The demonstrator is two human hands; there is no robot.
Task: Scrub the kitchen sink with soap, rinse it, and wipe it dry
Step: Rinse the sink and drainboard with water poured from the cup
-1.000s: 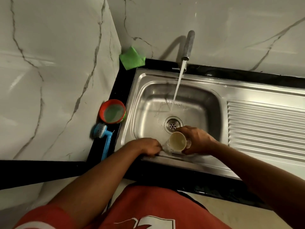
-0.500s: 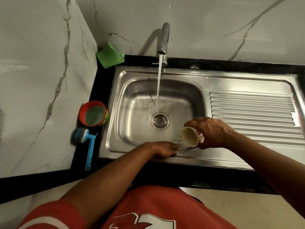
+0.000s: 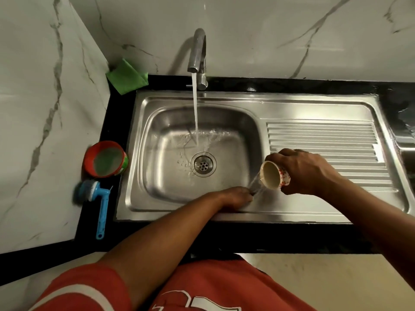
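Observation:
The steel sink [image 3: 139, 153] has a wet basin with a round drain [image 3: 203, 164] in its floor. Water runs from the tap [image 3: 199, 50] into the basin. My right hand [image 3: 303, 171] grips a small cup [image 3: 274, 175] with a red flower pattern, tipped on its side over the sink's front right corner. A thin sheet of water pours from the cup onto my left hand [image 3: 235, 196]. That hand lies on the front rim of the sink, fingers towards the cup; I cannot tell how the fingers lie.
A ribbed drainboard [image 3: 325, 144] lies right of the basin. On the black counter strip at the left stand a red tub of soap [image 3: 105, 159] and a blue scrub brush [image 3: 98, 203]. A folded green cloth [image 3: 126, 77] sits in the back left corner.
My right hand has carried the tipped cup to the right along the sink's front rim, still pouring. My left hand has slid right along the rim after it. The tap keeps running.

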